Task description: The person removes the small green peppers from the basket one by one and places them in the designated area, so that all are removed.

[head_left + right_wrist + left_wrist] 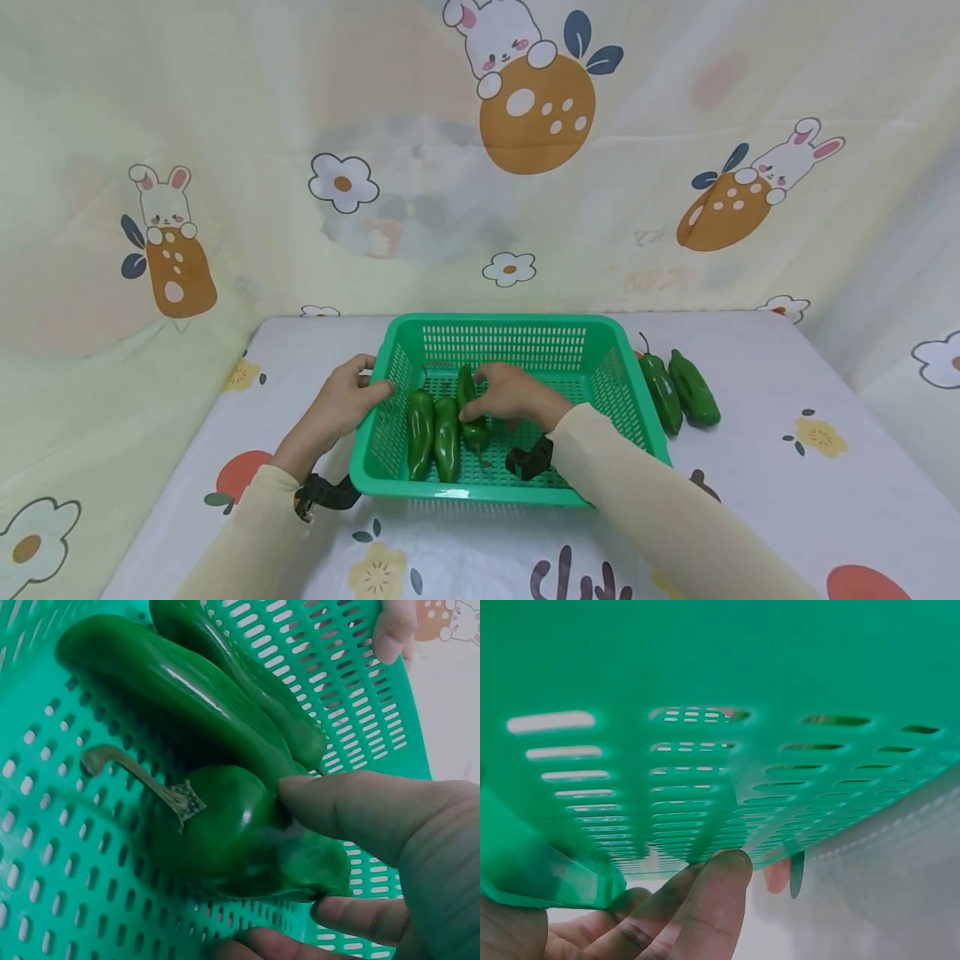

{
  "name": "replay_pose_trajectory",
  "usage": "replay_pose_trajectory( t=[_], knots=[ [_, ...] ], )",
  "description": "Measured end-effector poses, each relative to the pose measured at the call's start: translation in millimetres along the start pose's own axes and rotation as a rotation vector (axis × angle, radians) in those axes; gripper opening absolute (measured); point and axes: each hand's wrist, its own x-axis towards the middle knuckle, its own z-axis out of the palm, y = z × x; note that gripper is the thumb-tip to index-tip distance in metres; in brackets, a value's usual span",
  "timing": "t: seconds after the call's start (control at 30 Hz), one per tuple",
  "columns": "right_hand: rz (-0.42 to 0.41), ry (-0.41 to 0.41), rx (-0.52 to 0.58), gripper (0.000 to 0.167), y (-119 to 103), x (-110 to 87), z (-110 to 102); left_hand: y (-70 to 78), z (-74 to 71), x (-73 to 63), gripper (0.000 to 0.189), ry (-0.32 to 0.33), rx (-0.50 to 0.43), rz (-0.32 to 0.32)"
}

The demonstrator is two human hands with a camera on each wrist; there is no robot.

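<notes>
Three green peppers (447,439) lie inside the green basket (472,493) in the head view, side by side, between its middle and its 8 o'clock side. The left hand (341,404) grips the basket's rim at 9 o'clock, thumb on the inner side. The right hand (516,393) reaches in from 4 o'clock and pinches the rightmost of the three, whose stem points towards 6 o'clock. Two more peppers (678,392) rest next to each other on the printed tablecloth (757,500), just beyond the basket's 3 o'clock side. Behind, at 12 o'clock, hangs a curtain (420,75) with rabbits and flowers. Each wrist carries a black device (333,493) by the pale sleeve (247,533).

From the left wrist, the slotted basket wall fills most of the picture; the left hand's fingers show at 6 o'clock, against the outside of the wall.

From the right wrist, the thumb comes in from 3 o'clock and presses on the held pepper, with fingertips at its lower side. Its curved stem (139,774) points to 10 o'clock. Two glossy peppers lie past it towards 12 o'clock, and the left thumb (391,645) hooks over the rim at 1 o'clock.
</notes>
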Motion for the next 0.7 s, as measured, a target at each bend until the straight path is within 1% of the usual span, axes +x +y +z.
replay_pose_trajectory(
  t=[0.17,0.37,0.7],
  knots=[
    [0.004,0.004,-0.013,0.074,0.3,2.1,1.1,1.0,0.1,-0.8,0.043,0.001,0.003,-0.005],
    [0.012,0.017,-0.042,0.071,2.5,2.9,0.4,0.3,0.0,-0.8,0.043,0.0,0.002,-0.007],
    [0.025,0.015,-0.046,0.063,4.3,3.0,0.3,-1.3,-0.2,1.1,0.043,-0.014,-0.011,-0.003]
  ],
)
